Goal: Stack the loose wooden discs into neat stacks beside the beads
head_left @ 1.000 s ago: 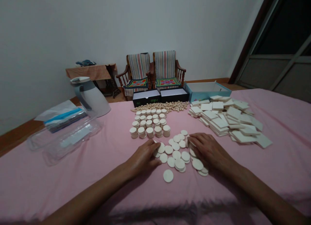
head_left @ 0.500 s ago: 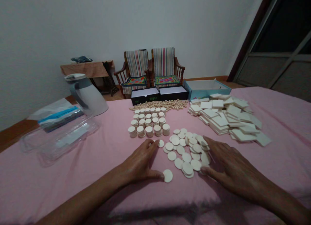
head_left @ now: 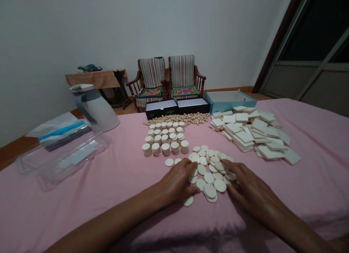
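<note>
A loose pile of thin round white discs (head_left: 209,178) lies on the pink cloth between my hands. My left hand (head_left: 178,182) touches the pile's left side, thumb apart from the fingers, and partly covers a disc (head_left: 188,201) near its thumb. At the right edge of the pile rests my right hand (head_left: 247,185), its fingers stretched over the outer discs and its thumb apart. Neither hand grips a disc. A single disc (head_left: 169,162) lies flat beyond my left hand. Behind it stand rows of stacked discs (head_left: 165,148).
Square white tiles (head_left: 244,136) are heaped at the right. Small wooden beads (head_left: 188,118) lie before two black boxes (head_left: 161,109) and a light blue box (head_left: 229,102). A white jug (head_left: 102,111) and clear plastic trays (head_left: 73,158) sit at the left.
My left hand has moved right, from the stray discs to the pile's left side. My right hand has shifted slightly left over the pile's edge. The view has tilted a little.
</note>
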Motion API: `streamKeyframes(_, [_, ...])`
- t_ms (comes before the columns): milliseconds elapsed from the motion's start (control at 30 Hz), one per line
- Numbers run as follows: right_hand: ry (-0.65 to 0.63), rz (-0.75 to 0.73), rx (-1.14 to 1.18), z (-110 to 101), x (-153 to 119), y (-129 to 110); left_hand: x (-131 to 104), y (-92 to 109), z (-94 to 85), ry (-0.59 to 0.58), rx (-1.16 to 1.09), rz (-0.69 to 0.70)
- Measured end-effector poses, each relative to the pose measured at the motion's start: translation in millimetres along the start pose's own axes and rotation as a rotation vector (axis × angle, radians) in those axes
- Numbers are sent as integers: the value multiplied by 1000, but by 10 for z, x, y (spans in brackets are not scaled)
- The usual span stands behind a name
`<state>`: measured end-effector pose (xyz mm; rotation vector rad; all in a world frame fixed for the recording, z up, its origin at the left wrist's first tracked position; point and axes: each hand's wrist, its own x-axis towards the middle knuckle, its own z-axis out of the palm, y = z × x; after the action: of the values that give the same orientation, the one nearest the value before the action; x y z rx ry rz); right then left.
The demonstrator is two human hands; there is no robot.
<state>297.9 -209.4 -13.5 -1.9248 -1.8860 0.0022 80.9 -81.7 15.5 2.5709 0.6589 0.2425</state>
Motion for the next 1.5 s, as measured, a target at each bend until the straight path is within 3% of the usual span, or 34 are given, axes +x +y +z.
streamKeyframes(133, [61,-7,23,43,108,105,97,9,68,57,-9,10])
streamKeyframes(300, [134,-16,12,49,360,202,161,-14,96,225,-47,67])
streamKeyframes(467, [229,-65,-6,-22,450,133,-47,-93,22,360,-6,89])
streamKeyframes(567, [162,-107,110,-64,356,-62,-294,-164,-2,289,18,108])
streamKeyframes(700, [-50,-239,210,-61,215,-422,-571,-259,-4,248,23,52])
streamKeyframes(867, [-190,-373,145,10,203,-659,-701,-321,-9,254,61,25])
streamKeyframes(1100, [-112,-380,-75,143,384,-390,-698,-332,4,235,170,61])
streamKeyframes(1267, [13,-268,-187,143,581,-207,-694,-323,-20,237,125,49])
streamKeyframes(1400, [95,-198,-164,89,669,-316,-681,-345,-43,305,-38,-22])
streamKeyframes(1500, [-9,-332,-12,109,698,-598,-666,-395,-49,448,-194,-201])
